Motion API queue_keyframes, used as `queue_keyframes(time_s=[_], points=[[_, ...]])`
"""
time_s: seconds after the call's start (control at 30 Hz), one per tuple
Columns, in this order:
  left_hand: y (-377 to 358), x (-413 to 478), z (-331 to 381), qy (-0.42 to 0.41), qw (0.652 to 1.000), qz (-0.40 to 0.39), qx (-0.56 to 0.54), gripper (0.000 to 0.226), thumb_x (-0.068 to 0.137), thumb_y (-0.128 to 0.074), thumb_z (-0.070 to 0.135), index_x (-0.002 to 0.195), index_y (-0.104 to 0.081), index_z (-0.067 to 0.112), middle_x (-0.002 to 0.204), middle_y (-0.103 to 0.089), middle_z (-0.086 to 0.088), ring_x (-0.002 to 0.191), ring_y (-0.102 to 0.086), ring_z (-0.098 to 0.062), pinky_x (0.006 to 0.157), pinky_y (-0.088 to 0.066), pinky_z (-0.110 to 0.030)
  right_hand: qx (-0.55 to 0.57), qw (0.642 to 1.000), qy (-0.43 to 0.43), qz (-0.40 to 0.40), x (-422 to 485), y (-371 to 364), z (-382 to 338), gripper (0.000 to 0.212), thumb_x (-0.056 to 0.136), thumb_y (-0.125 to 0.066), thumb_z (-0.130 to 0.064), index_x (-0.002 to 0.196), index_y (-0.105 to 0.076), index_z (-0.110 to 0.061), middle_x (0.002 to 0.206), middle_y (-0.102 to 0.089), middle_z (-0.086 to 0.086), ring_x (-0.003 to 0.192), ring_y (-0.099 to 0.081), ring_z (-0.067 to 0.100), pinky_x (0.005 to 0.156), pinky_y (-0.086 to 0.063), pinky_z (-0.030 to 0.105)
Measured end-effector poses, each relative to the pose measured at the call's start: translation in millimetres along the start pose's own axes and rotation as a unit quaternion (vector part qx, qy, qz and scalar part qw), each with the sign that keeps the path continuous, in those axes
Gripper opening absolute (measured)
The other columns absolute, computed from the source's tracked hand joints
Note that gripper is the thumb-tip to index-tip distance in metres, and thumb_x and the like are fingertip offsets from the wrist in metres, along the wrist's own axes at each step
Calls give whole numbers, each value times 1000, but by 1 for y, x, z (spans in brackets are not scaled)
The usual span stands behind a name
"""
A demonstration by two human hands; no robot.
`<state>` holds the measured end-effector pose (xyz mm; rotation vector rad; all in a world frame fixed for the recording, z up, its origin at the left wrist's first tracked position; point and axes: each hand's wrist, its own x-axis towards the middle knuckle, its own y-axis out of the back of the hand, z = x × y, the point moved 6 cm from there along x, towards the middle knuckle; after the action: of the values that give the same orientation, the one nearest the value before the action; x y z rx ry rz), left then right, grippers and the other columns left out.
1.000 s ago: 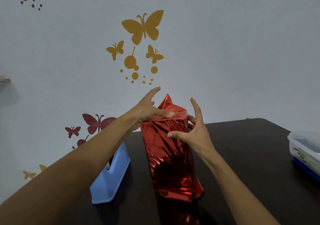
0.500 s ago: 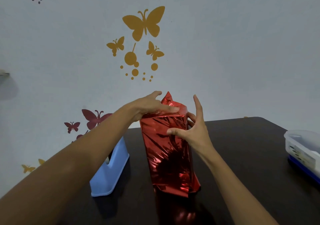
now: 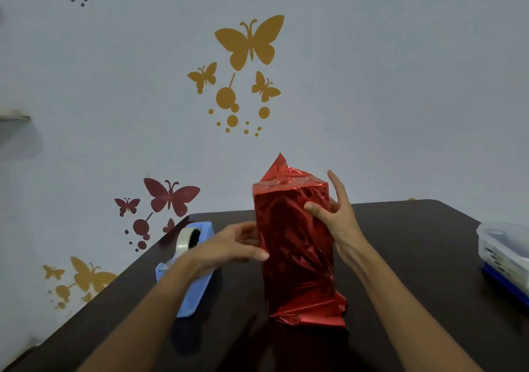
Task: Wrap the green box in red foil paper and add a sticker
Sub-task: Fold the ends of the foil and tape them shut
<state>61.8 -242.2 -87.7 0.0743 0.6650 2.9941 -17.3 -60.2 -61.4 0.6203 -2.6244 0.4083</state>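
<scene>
Green box, hidden entirely under red foil paper [image 3: 294, 242], standing upright mid-table [image 3: 415, 257], just beside a blue tape dispenser [image 3: 194, 285]. Right hand [image 3: 340, 219]: thumb flat on the front face, fingers straight along the upper right corner. Left hand [image 3: 229, 250]: fingers relaxed, touching the left edge at mid-height. The foil is probably thin, slick and easily creased, and the tall package light and tippy. It is best held by flat pressure on 2 opposite faces, clear of the loose top peak [image 3: 279, 165].
</scene>
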Motion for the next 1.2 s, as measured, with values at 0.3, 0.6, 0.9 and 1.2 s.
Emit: queue_keyframes(time_s=[0.3, 0.6, 0.9, 1.2], points=[[-81, -17, 16, -50, 884, 422, 197, 68, 63, -62, 69, 111, -37, 28, 108, -46, 12, 102, -52, -11, 82, -50, -38, -180, 974, 66, 118, -33, -19, -31, 66, 72, -56, -65, 125, -51, -26, 114, -58, -12, 107, -57, 9, 84, -45, 20], [-24, -47, 81, -300, 844, 419, 148, 63, 68, -81, 39, 121, -48, 38, 114, -45, 24, 95, -48, 0, 84, -39, -12, -146, 989, 8, -35, 2, 27, -25, 55, 60, -82, -18, 112, -64, -18, 107, -70, 1, 100, -64, 16, 86, -51, 23], [28, -6, 190, -277, 918, 259, 113, 6, 82, -71, 14, 75, -72, 15, 62, -68, 11, 57, -61, -4, 60, -47, -16, -148, 986, 14, -82, -2, 24, -28, 53, 58, -80, -20, 107, -64, -32, 107, -71, -6, 107, -62, 9, 101, -43, 32], [-7, 8, 196, -191, 904, 98, 369, 22, 71, -80, 20, 92, -74, 16, 81, -73, -1, 71, -66, -6, 70, -52, -22, -153, 983, 25, -96, -3, 21, -28, 51, 62, -81, -19, 108, -64, -31, 105, -71, -7, 105, -62, 6, 106, -40, 41]])
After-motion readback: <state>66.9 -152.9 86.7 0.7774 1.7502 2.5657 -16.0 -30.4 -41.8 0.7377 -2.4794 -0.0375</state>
